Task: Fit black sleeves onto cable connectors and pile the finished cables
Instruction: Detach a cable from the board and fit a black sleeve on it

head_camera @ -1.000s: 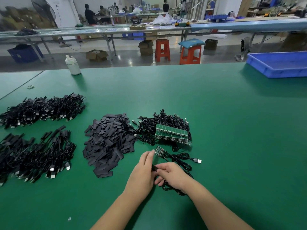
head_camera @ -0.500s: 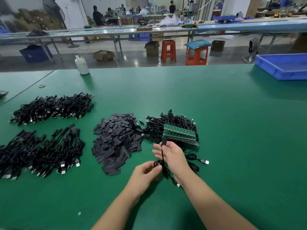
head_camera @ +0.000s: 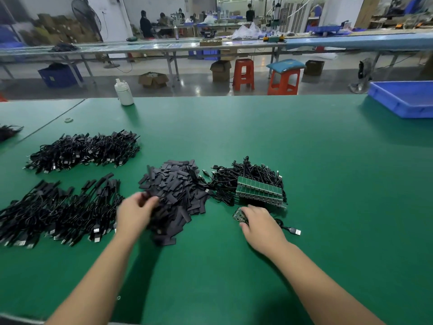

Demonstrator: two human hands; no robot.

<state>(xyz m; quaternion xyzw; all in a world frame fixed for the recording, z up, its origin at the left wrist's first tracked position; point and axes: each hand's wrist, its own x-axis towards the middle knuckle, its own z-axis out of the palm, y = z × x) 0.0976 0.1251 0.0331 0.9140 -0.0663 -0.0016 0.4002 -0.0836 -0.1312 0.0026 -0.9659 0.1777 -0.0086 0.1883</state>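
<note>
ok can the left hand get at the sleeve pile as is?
Probably yes: the left hand is already at the near-left edge of the sleeve pile, fingers over loose sleeves. Nothing lies between them. Motion blur hides whether it holds one.

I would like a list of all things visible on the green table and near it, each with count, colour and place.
sleeve pile: one, black, table centre
unsleeved cable pile: one, black, right of sleeves
circuit board stack: one, green, on that pile
finished cable piles: two, black, left side
bottle: one, white, far edge
bin: one, blue, far right
stools: two, orange, behind table
left hand: blurred, at sleeve pile
right hand: on a cable with bare board
</note>
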